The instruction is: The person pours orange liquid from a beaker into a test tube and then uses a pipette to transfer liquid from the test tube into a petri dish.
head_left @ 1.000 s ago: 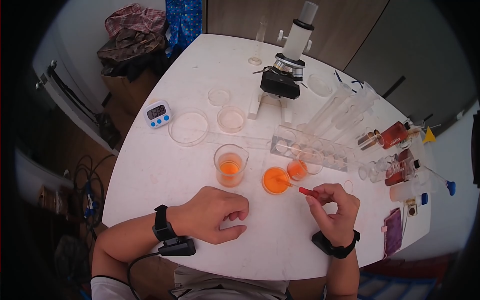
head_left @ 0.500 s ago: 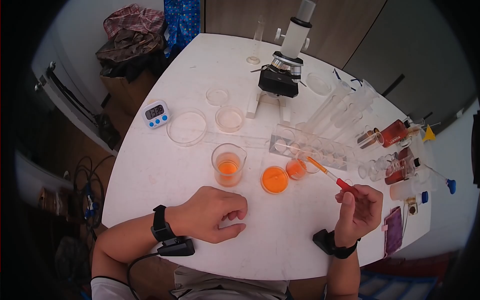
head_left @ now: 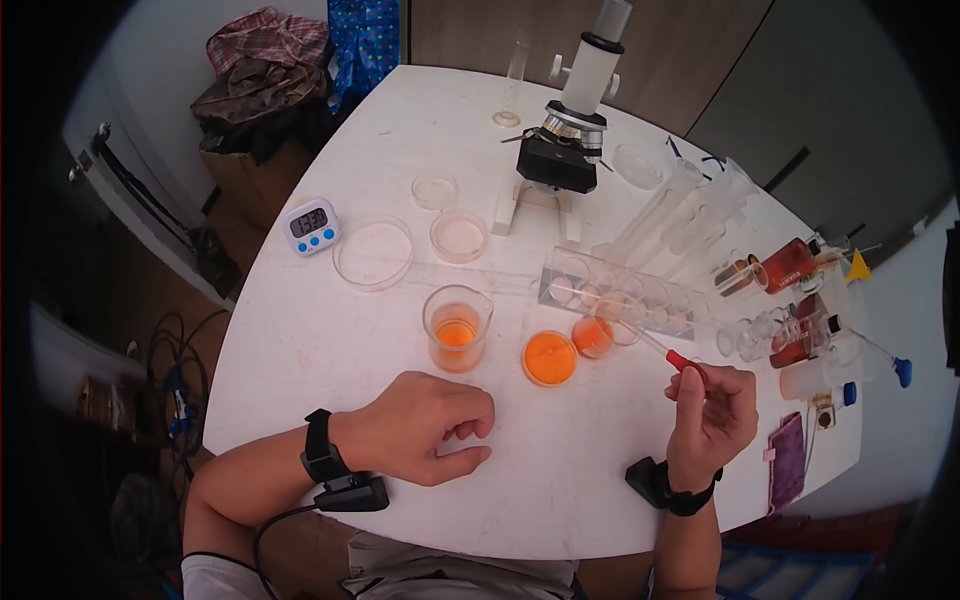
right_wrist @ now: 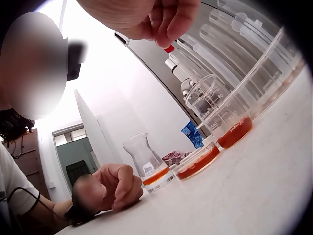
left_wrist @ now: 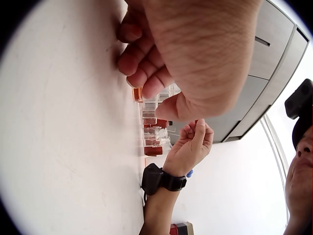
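My right hand (head_left: 710, 425) pinches the red rubber bulb of a dropper (head_left: 683, 362) between thumb and fingers. Its glass tube slants left, and the tip overlaps the mouth of a small graduated beaker (right_wrist: 235, 133) holding orange liquid. Just left of that beaker sits a petri dish (head_left: 549, 359) of orange liquid. A larger glass beaker (head_left: 457, 330) with some orange liquid stands further left, beyond my left hand (head_left: 415, 430). That hand rests on the table with fingers loosely curled, holding nothing.
A clear test tube rack (head_left: 615, 293) stands behind the small beaker, with large tubes beyond it. Further back is a microscope (head_left: 565, 150). Clear petri dishes (head_left: 373, 253) and a timer (head_left: 313, 228) lie at left; brown bottles (head_left: 790, 268) and a purple cloth (head_left: 787, 465) are at right.
My right hand lifted the dropper from the orange petri dish and carried it right to the small beaker. The tube, orange half a second ago, now looks clear. My left hand stayed put.
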Demonstrator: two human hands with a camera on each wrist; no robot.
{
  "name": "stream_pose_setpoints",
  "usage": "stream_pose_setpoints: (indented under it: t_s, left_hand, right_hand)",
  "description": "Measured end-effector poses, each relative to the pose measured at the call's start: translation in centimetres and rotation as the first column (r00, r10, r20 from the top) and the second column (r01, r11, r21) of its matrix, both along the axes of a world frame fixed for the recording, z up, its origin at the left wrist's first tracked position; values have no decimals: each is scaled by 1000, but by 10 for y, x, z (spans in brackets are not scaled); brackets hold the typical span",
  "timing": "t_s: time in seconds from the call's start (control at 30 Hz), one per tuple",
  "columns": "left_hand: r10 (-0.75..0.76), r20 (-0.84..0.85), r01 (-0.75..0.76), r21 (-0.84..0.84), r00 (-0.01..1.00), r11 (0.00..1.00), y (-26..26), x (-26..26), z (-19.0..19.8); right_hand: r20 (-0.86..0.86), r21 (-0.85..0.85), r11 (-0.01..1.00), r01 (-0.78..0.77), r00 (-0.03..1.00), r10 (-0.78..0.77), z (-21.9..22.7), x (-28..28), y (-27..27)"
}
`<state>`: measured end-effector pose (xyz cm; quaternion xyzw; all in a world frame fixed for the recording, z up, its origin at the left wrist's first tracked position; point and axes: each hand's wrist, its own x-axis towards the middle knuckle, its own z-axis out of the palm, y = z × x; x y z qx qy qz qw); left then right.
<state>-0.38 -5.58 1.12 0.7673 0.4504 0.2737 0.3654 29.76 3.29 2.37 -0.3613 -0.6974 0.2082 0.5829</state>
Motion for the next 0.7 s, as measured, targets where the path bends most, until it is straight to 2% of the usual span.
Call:
stream_pose_setpoints:
  t_s: [0.53, 0.63, 0.7]
  left_hand:
    - [-2, 0, 2, 12, 1000, 1000, 0, 0, 0]
    - [5, 7, -5, 7, 1000, 1000, 0, 0, 0]
    - [6, 7, -6, 4, 1000, 1000, -1, 0, 0]
  right_hand:
    - [-53, 53, 998, -27, 998, 30, -6, 6, -1]
    - [-13, 114, 988, -101, 995, 103, -7, 7, 0]
    - [173, 107, 977, -185, 971, 165, -1, 6, 2]
